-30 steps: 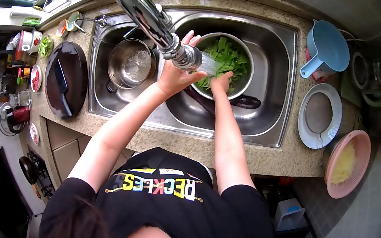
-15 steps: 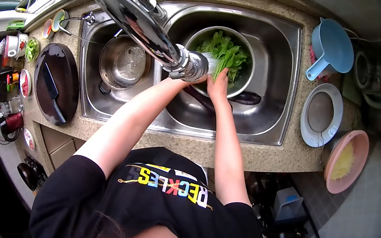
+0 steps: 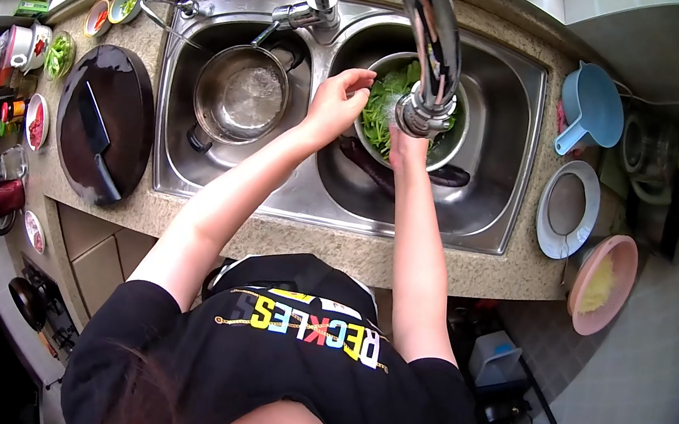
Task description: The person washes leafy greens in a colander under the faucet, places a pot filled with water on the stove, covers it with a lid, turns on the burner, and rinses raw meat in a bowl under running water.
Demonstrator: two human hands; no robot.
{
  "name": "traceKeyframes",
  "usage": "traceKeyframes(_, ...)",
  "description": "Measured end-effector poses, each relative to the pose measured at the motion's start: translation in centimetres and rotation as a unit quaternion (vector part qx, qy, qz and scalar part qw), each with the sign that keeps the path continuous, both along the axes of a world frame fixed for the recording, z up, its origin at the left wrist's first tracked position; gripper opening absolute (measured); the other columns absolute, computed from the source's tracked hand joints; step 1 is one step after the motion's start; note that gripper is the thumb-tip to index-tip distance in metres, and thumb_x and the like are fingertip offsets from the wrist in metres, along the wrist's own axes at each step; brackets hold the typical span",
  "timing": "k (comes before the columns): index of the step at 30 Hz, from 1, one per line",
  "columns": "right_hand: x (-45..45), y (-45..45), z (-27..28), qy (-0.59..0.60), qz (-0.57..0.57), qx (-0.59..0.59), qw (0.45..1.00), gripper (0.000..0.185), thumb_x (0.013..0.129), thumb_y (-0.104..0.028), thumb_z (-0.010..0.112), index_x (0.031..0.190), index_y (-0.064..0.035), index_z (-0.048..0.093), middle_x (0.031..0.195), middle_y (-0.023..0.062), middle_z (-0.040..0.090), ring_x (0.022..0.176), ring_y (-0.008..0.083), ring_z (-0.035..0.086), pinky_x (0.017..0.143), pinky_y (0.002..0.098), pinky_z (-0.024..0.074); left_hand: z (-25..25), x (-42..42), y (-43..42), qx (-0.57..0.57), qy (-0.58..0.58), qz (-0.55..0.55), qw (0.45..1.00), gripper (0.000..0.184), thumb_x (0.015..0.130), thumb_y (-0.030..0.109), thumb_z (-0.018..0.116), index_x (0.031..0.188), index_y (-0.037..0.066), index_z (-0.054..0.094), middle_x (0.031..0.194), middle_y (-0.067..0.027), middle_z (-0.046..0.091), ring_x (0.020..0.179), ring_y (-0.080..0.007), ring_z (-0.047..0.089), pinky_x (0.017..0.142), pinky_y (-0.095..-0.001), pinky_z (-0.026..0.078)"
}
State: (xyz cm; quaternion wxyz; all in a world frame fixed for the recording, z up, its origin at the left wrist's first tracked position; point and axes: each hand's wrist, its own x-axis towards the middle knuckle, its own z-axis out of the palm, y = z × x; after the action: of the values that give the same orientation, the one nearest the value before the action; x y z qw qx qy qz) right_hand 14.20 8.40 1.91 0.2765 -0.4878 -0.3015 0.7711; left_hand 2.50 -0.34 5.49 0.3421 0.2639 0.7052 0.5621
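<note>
Leafy greens (image 3: 380, 112) lie in a round metal pot (image 3: 462, 125) in the right sink basin. My left hand (image 3: 338, 107) is at the pot's left rim, fingers loosely spread and nothing in them. The chrome faucet head (image 3: 423, 112) hangs over the pot and hides part of the greens. Behind and below it, my right hand (image 3: 407, 150) reaches into the pot, its fingers hidden. Dark, long eggplants (image 3: 450, 176) rest in the basin beside the pot.
The left basin holds a two-handled pot (image 3: 243, 95) with water. A knife (image 3: 96, 125) lies on a round dark board (image 3: 131, 99). At the right are a blue strainer (image 3: 594, 106), a white-rimmed bowl (image 3: 591, 203) and a pink basket (image 3: 626, 266) with pale shreds.
The faucet has shifted rightward in view, over the pot. My left hand has come out from behind the faucet head to the pot's left side. My right hand's fingers have become hidden.
</note>
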Motion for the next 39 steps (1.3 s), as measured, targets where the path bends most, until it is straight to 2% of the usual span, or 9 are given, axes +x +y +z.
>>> traceKeyframes(2, -0.1, 0.8, -1.0, 0.117, 0.025, -0.036, 0.992, 0.022, 0.086, -0.019, 0.061, 0.106, -0.0173, 0.053, 0.099, -0.0014, 0.053, 0.091, 0.0157, 0.051, 0.083, 0.0319, 0.0431, 3.5, 1.1, -0.7, 0.094, 0.01, -0.007, 0.995, 0.038, 0.08, 0.003, 0.053, 0.118, -0.001, 0.056, 0.116, -0.0145, 0.06, 0.108, -0.0179, 0.057, 0.089, -0.0289, 0.046)
traceKeyframes(6, -0.4, 2.4, 0.4, 0.128, 0.039, -0.083, 0.988, 0.031, 0.085, -0.016, 0.061, 0.111, -0.0001, 0.057, 0.104, 0.0097, 0.062, 0.092, 0.0167, 0.06, 0.081, 0.03, 0.0493, 9.3, 2.2, -1.3, 0.166, 0.201, -0.097, 0.96, 0.064, 0.076, 0.007, 0.057, 0.137, 0.005, 0.038, 0.136, -0.0196, 0.043, 0.129, -0.0318, 0.039, 0.105, -0.0377, 0.033)
traceKeyframes(12, 3.3, 3.8, -0.8, -0.014, 0.09, 0.06, 0.994, 0.02, 0.083, -0.011, 0.059, 0.101, -0.0049, 0.065, 0.101, 0.0094, 0.065, 0.09, 0.018, 0.062, 0.08, 0.0322, 0.0472, 9.2, 2.6, 1.2, 0.16, 0.308, -0.13, 0.929, 0.072, 0.079, 0.02, 0.067, 0.139, 0.003, 0.032, 0.137, -0.0185, 0.041, 0.129, -0.0377, 0.035, 0.105, -0.0427, 0.031)
traceKeyframes(15, 6.0, 3.8, -2.4, -0.372, 0.363, 0.421, 0.743, 0.03, 0.076, 0.002, 0.049, 0.1, -0.0058, 0.066, 0.095, 0.0217, 0.063, 0.093, 0.0314, 0.061, 0.084, 0.0375, 0.0465, 8.7, 3.0, 3.4, 0.156, 0.312, -0.113, 0.93, 0.077, 0.078, 0.021, 0.068, 0.141, 0.004, 0.028, 0.132, -0.0182, 0.047, 0.126, -0.039, 0.038, 0.102, -0.0436, 0.034)
traceKeyframes(21, 7.7, 2.5, -5.9, -0.395, 0.477, 0.635, 0.462, 0.052, 0.079, -0.004, 0.051, 0.125, -0.0276, 0.054, 0.141, 0.0139, 0.032, 0.125, 0.0372, 0.036, 0.103, 0.0445, 0.0333, 7.8, 2.1, 3.7, 0.106, 0.297, -0.154, 0.937, 0.079, 0.081, 0.028, 0.066, 0.143, 0.006, 0.023, 0.141, -0.0185, 0.036, 0.128, -0.0352, 0.037, 0.102, -0.0389, 0.035)
traceKeyframes(25, 6.2, 3.7, -7.3, -0.442, 0.491, 0.687, 0.304, 0.046, 0.086, -0.018, 0.047, 0.129, -0.034, 0.048, 0.145, 0.0068, 0.029, 0.125, 0.0303, 0.038, 0.108, 0.0525, 0.0209, 2.0, 1.8, 1.4, 0.007, 0.243, -0.158, 0.957, 0.063, 0.087, 0.03, 0.058, 0.14, 0.006, 0.032, 0.133, -0.0215, 0.044, 0.122, -0.0361, 0.044, 0.099, -0.0385, 0.038)
traceKeyframes(29, 5.5, 4.7, -8.9, -0.421, 0.48, 0.706, 0.306, 0.045, 0.086, -0.018, 0.045, 0.127, -0.0349, 0.048, 0.148, 0.0042, 0.026, 0.122, 0.0235, 0.042, 0.108, 0.0517, 0.0217, -2.9, 3.3, -1.9, -0.064, 0.218, -0.132, 0.965, 0.046, 0.08, 0.017, 0.06, 0.122, 0.0, 0.052, 0.109, -0.0234, 0.059, 0.101, -0.0383, 0.057, 0.088, -0.0408, 0.045)
traceKeyframes(36, 3.7, 6.2, -9.7, -0.413, 0.502, 0.688, 0.324, 0.048, 0.072, -0.017, 0.067, 0.117, -0.0218, 0.053, 0.134, 0.0078, 0.044, 0.115, 0.0246, 0.05, 0.086, 0.0429, 0.0407, -7.2, 8.7, -2.4, -0.256, 0.142, 0.036, 0.956, 0.079, 0.077, 0.012, 0.06, 0.141, -0.003, 0.016, 0.128, -0.0304, 0.04, 0.121, -0.0397, 0.041, 0.103, -0.0386, 0.035)
traceKeyframes(39, 3.4, 6.1, -10.4, -0.386, 0.437, 0.68, 0.444, 0.06, 0.062, -0.028, 0.079, 0.112, -0.0154, 0.048, 0.109, 0.0101, 0.057, 0.1, 0.0266, 0.058, 0.075, 0.0407, 0.0458, -10.4, 9.2, -0.7, -0.262, 0.063, 0.075, 0.96, 0.083, 0.076, 0.007, 0.058, 0.141, -0.005, 0.009, 0.108, -0.032, 0.052, 0.103, -0.0427, 0.053, 0.091, -0.0413, 0.043)
